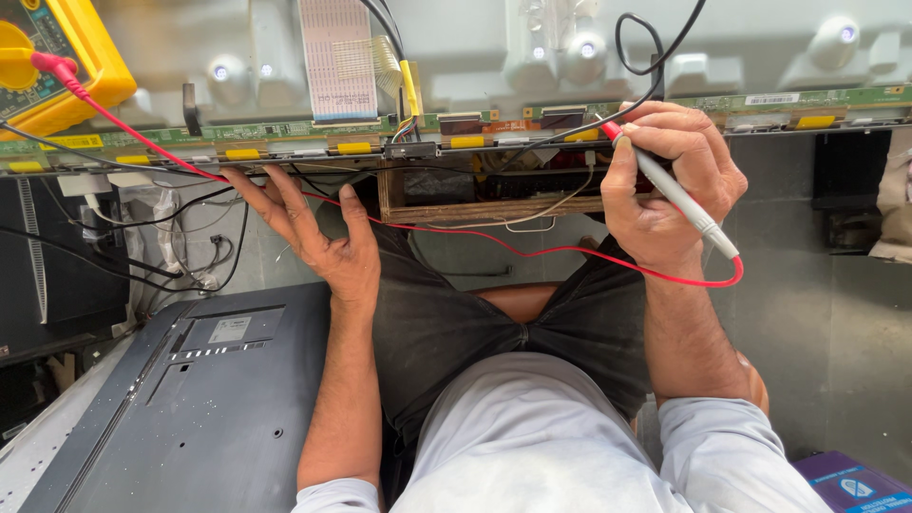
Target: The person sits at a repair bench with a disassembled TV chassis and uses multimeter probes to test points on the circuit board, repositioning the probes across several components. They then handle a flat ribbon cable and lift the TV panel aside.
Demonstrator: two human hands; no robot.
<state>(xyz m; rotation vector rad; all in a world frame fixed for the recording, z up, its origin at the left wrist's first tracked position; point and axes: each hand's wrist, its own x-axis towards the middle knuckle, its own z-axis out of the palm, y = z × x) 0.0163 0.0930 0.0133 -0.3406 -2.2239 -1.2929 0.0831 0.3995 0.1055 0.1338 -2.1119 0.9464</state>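
My right hand [665,185] grips a grey test probe [676,195] with a red tip, the tip pressed on the long green circuit strip [285,133] along the edge of a flat panel. A red lead [532,250] runs from the probe across my lap to the yellow multimeter [57,57] at top left. My left hand [318,228] is spread, fingers resting against the underside edge of the panel below the strip, holding nothing. A black lead [646,57] loops over the panel near my right hand.
A white ribbon cable [337,62] hangs over the panel's back. A wooden frame [475,204] sits under the strip. A dark metal back cover [199,399] lies at lower left beside loose wires [180,247]. A purple box [855,484] sits at bottom right.
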